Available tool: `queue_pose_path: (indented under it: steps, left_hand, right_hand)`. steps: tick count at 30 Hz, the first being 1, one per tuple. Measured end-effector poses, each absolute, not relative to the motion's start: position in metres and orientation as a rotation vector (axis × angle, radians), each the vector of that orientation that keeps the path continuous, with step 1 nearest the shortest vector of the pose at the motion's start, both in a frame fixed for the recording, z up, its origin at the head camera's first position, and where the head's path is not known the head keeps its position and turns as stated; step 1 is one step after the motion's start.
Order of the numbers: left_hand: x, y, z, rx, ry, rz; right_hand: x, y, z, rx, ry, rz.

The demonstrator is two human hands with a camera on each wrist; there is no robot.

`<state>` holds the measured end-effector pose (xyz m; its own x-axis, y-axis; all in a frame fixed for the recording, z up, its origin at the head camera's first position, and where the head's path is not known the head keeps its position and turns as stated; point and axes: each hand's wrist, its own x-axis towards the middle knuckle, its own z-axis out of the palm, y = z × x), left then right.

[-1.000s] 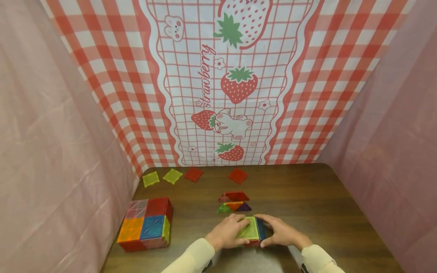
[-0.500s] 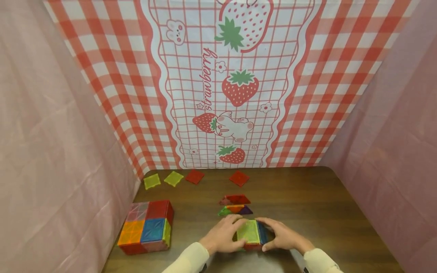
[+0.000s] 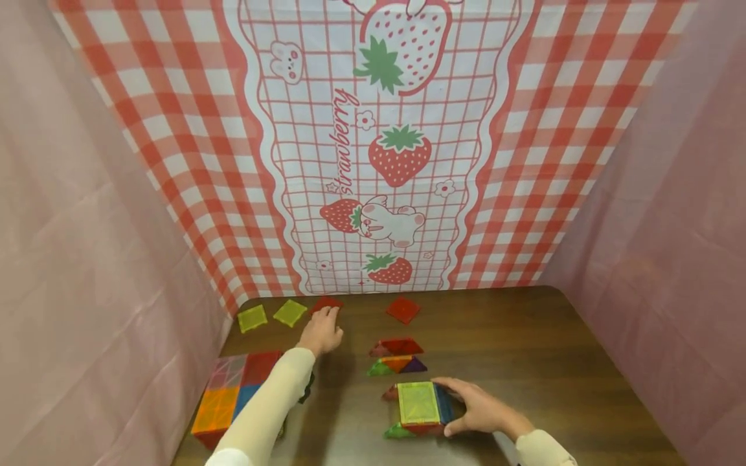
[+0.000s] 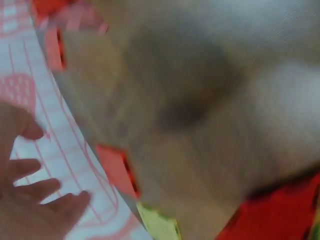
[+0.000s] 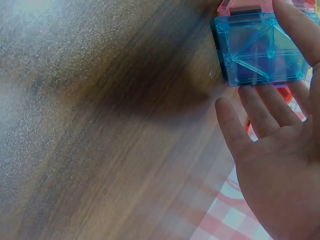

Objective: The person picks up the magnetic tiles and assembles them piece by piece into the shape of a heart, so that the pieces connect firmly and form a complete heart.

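My left hand (image 3: 322, 333) reaches over a red square magnetic tile (image 3: 327, 301) at the back left of the table. Its fingertips overlap that tile in the head view; contact cannot be told. Spread fingers show in the left wrist view, nothing between them. At the front, my right hand (image 3: 478, 408) holds the right side of a small block of magnetic tiles (image 3: 418, 402), thumb at the near corner and fingers at the far one. The block has a yellow-green top and a blue side tile (image 5: 250, 55). A green triangle (image 3: 398, 432) and a reddish triangle (image 3: 389, 392) jut from its left.
A larger multicoloured tile block (image 3: 218, 404) stands at the left, partly under my left sleeve. Two yellow-green tiles (image 3: 290, 312) and another red tile (image 3: 403, 310) lie along the back edge. Two rows of triangle tiles (image 3: 399, 364) are behind the small block.
My left hand has left the small block and moved back and left to the red tile. The block's left triangles are now uncovered. My right hand stays at the block.
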<state>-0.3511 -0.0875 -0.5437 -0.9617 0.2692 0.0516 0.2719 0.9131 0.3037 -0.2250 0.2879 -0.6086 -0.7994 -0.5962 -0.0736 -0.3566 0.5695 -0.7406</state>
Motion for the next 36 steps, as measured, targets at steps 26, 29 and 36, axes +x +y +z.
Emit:
queue_pose_path:
  steps: [26,29,36]
  left_hand:
    - [-0.379,-0.095,-0.593,-0.273,-3.439,-0.538]
    - [-0.365,-0.089,-0.594,-0.288,-3.377,-0.517]
    - [-0.319,-0.076,-0.603,-0.388,-3.195,-0.415]
  right_hand:
    - [-0.217,0.284,-0.608,-0.731,2.481,-1.084]
    - [-0.216,0.285,-0.609,-0.719,2.488,-1.079]
    - [-0.216,0.289,-0.610,-0.734,2.526,-1.060]
